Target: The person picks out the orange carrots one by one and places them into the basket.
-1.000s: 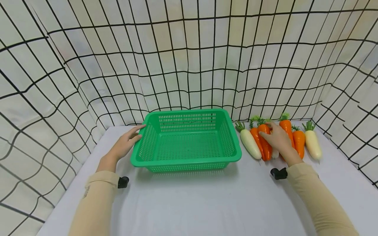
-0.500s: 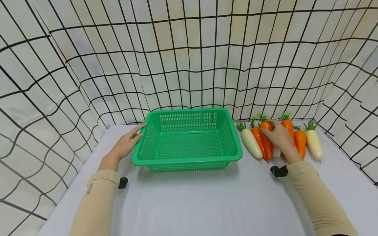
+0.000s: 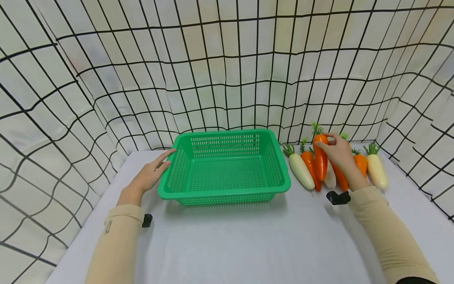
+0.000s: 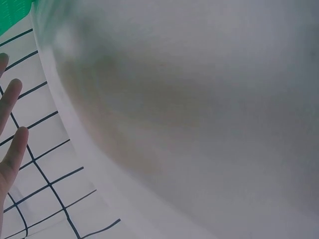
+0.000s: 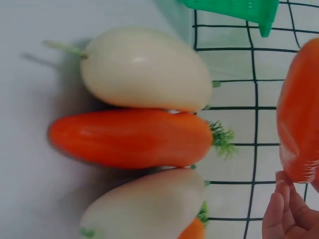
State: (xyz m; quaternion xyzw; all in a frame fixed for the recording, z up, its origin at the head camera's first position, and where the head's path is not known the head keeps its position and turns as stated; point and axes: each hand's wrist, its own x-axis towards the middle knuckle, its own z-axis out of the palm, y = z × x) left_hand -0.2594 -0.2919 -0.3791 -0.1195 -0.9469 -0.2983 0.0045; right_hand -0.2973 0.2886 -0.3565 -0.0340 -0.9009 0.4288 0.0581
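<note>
My right hand pinches an orange carrot near its leafy top, and the carrot hangs tip-down above the row of vegetables. In the right wrist view the held carrot is at the right edge, over my fingertips. Beneath it lie a white radish, a carrot and another white radish. My left hand rests with extended fingers at the left rim of a green plastic basket, which has nothing inside. The left wrist view shows only a few fingers.
Right of the basket, the row holds a white radish, a carrot, further carrots partly behind my hand and a white radish at the end. Black wire mesh encloses the white table behind and at the sides.
My right hand has lifted the carrot out of the row, uncovering more of the white radish beside it. My left hand has stayed at the basket's rim.
</note>
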